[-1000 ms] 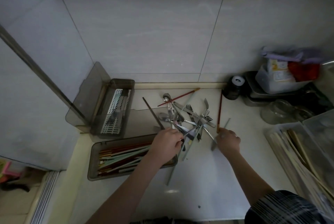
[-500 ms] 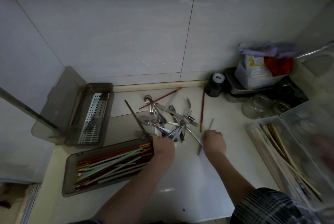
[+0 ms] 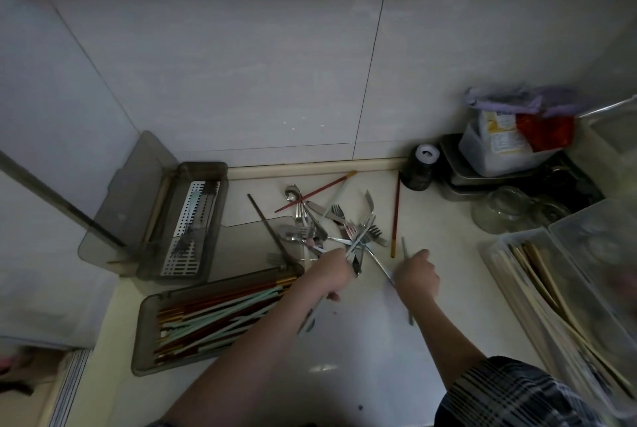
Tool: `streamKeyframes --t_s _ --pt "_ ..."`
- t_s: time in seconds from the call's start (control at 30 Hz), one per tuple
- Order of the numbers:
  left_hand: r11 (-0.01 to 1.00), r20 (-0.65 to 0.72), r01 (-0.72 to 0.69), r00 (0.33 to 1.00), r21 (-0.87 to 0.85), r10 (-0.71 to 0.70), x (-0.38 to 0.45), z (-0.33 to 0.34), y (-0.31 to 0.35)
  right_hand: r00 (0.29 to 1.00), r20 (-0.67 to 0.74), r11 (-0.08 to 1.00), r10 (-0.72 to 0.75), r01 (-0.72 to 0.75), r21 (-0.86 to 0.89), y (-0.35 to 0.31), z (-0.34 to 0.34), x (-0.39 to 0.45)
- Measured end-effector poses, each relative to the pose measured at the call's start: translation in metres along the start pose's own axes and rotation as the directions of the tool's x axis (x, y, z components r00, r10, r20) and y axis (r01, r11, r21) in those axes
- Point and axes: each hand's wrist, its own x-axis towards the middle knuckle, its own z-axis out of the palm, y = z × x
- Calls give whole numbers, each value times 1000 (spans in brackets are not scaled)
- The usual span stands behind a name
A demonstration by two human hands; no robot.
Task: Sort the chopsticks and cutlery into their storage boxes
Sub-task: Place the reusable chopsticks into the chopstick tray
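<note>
We see left hand (image 3: 330, 273) curled round pale chopstick (image 3: 310, 314), its lower end poking out below wrist. Cutlery pile (image 3: 339, 228) of forks, spoons, knives lies just beyond its knuckles. Chopstick box (image 3: 151, 333), full of red and mint sticks, sits just left of that hand; cutlery box (image 3: 203, 171) with slotted insert farther left and beyond. Right hand (image 3: 417, 273) grips grey chopstick (image 3: 406, 283); red chopstick (image 3: 395, 219) lies just beyond it.

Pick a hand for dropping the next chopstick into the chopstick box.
Left. The left hand already grips a chopstick and sits right beside the chopstick box; the right hand is farther off, across the cutlery pile.
</note>
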Motion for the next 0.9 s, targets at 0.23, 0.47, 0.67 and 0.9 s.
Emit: streamKeyframes --t_s 0.23,0.47,0.67,0.9 --pt "883 15 53 999 -467 -52 -4 -23 12 999 35 1000 -13 12 27 5 -1 5" --pt "850 -25 -63 998 -523 59 -25 -39 6 999 17 998 -45 45 45 -1 -2 0" --pt "786 -199 -180 977 -592 75 -37 -52 -8 850 -236 835 -471 516 189 -7 -7 -25" --pt "867 -255 -283 948 -410 189 -66 -82 -32 536 -397 424 -745 840 338 -46 -6 -114"
